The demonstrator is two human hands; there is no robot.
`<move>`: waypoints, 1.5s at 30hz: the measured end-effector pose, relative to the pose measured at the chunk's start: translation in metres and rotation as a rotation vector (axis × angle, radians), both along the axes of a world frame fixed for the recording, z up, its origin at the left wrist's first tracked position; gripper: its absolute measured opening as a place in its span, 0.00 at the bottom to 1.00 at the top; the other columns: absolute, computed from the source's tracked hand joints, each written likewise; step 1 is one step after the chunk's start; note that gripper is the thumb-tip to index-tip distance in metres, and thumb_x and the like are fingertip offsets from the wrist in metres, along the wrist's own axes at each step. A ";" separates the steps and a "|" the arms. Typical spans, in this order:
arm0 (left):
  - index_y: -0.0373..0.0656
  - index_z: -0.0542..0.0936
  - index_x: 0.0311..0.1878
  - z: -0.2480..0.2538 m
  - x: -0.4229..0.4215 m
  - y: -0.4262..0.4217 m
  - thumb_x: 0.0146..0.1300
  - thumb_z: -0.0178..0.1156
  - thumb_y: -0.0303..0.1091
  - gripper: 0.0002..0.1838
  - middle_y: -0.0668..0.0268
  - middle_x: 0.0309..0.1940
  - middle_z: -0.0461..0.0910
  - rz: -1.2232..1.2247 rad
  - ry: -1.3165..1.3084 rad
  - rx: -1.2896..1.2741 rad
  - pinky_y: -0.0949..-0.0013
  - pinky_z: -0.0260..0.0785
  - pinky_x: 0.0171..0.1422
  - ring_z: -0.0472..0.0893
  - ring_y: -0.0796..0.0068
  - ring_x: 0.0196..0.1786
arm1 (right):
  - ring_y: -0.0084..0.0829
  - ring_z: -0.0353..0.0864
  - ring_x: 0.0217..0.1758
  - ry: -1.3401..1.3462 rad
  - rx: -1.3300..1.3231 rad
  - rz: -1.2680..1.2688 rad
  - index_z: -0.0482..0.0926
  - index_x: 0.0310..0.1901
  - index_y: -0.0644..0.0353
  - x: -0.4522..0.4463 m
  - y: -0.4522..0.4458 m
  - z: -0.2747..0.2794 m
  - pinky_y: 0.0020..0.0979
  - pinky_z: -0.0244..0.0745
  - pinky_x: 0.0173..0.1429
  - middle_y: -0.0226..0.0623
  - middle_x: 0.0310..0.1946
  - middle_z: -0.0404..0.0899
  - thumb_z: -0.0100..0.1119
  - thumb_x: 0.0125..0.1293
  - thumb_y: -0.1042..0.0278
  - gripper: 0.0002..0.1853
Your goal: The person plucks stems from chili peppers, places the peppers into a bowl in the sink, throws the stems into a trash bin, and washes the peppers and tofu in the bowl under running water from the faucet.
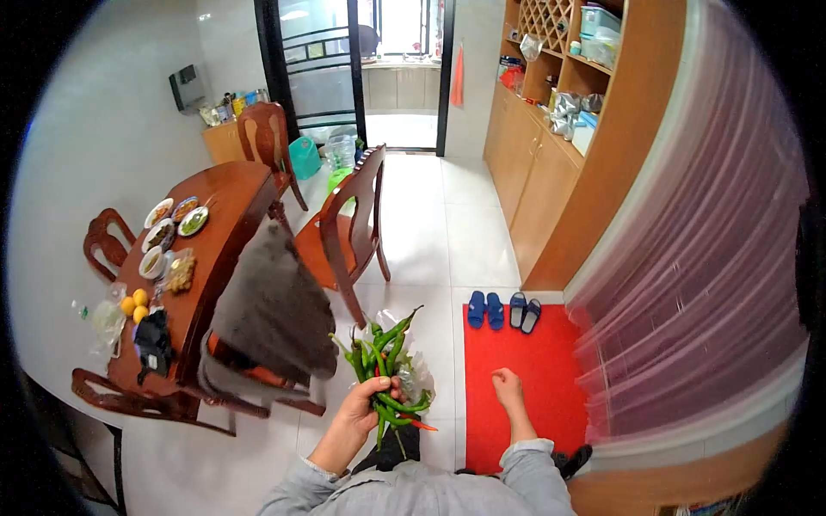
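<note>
My left hand is closed around a bunch of long green chili peppers, held in front of my body. A red pepper sticks out at the lower right of the bunch. Against the peppers hangs a clear plastic bag; whether my fingers grip it too, I cannot tell. My right hand is over the red mat, its fingers curled in, with nothing visible in them.
Left stands a wooden table with dishes, oranges and bags. Chairs surround it, one draped with grey cloth; another chair juts into the walkway. Slippers lie on the mat. A cabinet and sheer curtain line the right.
</note>
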State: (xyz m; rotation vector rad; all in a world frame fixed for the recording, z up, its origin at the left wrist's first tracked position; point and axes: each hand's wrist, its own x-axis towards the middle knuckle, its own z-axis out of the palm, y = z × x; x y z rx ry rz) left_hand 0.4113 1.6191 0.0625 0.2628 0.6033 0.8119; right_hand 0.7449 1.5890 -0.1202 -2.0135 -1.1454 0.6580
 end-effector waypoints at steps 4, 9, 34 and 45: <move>0.36 0.76 0.34 -0.021 0.054 0.131 0.52 0.60 0.32 0.10 0.64 0.24 0.77 0.004 -0.066 -0.028 0.64 0.71 0.45 0.76 0.68 0.31 | 0.34 0.78 0.31 -0.100 -0.066 -0.048 0.77 0.32 0.63 0.082 0.065 -0.083 0.36 0.72 0.35 0.44 0.27 0.79 0.54 0.56 0.64 0.10; 0.36 0.74 0.34 -0.016 0.128 0.301 0.51 0.59 0.31 0.10 0.64 0.24 0.74 -0.046 -0.066 -0.012 0.63 0.67 0.47 0.73 0.69 0.31 | 0.38 0.74 0.30 -0.279 -1.121 0.163 0.77 0.25 0.61 0.171 -0.014 -0.155 0.39 0.70 0.35 0.42 0.27 0.76 0.53 0.55 0.67 0.08; 0.36 0.74 0.36 -0.038 0.311 1.032 0.49 0.60 0.29 0.11 0.63 0.25 0.75 0.283 -0.027 0.020 0.63 0.72 0.42 0.76 0.69 0.29 | 0.31 0.70 0.24 0.088 0.086 0.085 0.76 0.32 0.65 0.348 1.079 -0.033 0.35 0.67 0.31 0.40 0.22 0.74 0.51 0.60 0.61 0.13; 0.35 0.73 0.34 -0.035 0.324 1.386 0.49 0.60 0.31 0.11 0.63 0.24 0.74 0.324 0.066 0.041 0.64 0.68 0.44 0.74 0.71 0.29 | 0.31 0.71 0.14 0.206 -0.703 -0.286 0.73 0.15 0.60 0.394 1.108 -0.116 0.35 0.64 0.20 0.35 0.10 0.70 0.55 0.49 0.65 0.10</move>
